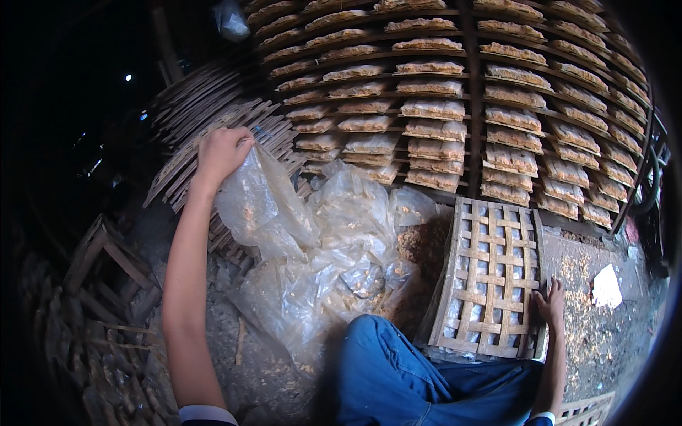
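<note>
My left hand (224, 153) is raised at the upper left, fingers pinched on a crumpled translucent plastic sheet (252, 202) that hangs below it. More wrinkled plastic (312, 298), with bits of pale crumb on it, lies in a heap beneath. My right hand (551, 305) touches the right edge of a woven bamboo lattice tray (495, 270), fingers apart and slightly bent. Something shiny, perhaps plastic, shows through the lattice. The tray sits just beyond my knee in blue trousers (376, 362).
A rack (470, 99) holds several rows of pale crusted slabs. Bamboo slats (192, 106) are piled back left, near a wooden stand (99, 255). At right, crumbs and a white scrap (606, 286) lie on the ground (618, 334). Another lattice piece (582, 410) is at bottom right.
</note>
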A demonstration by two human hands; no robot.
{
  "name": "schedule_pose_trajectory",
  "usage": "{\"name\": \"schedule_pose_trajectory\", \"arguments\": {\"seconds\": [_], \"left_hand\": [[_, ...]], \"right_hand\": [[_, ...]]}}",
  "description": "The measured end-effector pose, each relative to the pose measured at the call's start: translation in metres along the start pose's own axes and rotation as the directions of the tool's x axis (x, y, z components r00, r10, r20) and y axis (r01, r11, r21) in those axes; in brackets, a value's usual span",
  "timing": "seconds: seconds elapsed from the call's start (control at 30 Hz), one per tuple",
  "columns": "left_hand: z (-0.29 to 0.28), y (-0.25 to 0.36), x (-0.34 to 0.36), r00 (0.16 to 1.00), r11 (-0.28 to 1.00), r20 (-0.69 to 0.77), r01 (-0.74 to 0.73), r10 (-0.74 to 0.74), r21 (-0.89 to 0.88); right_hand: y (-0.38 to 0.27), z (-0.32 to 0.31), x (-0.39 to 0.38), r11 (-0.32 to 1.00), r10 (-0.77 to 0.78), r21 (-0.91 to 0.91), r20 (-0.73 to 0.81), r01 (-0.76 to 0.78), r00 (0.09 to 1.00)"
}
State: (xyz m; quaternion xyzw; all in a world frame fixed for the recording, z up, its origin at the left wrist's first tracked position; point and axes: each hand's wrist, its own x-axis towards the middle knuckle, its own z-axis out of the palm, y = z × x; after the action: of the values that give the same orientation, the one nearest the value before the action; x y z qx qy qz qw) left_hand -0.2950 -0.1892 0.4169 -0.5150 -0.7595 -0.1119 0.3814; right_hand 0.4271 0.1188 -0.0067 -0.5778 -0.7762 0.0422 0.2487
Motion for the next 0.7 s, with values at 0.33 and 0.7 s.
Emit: {"name": "schedule_pose_trajectory", "arguments": {"seconds": [0.33, 0.7], "left_hand": [[-0.008, 0.112, 0.0, 0.907, 0.906, 0.067, -0.406, 0.416, -0.122], [-0.048, 0.177, -0.099, 0.877, 0.88, -0.166, -0.467, 0.45, -0.082]], "right_hand": [[-0.374, -0.095, 0.048, 0.591, -0.566, 0.63, -0.12, 0.503, 0.816], [-0.547, -0.075, 0.052, 0.335, -0.7, 0.766, -0.189, 0.549, 0.689]]}}
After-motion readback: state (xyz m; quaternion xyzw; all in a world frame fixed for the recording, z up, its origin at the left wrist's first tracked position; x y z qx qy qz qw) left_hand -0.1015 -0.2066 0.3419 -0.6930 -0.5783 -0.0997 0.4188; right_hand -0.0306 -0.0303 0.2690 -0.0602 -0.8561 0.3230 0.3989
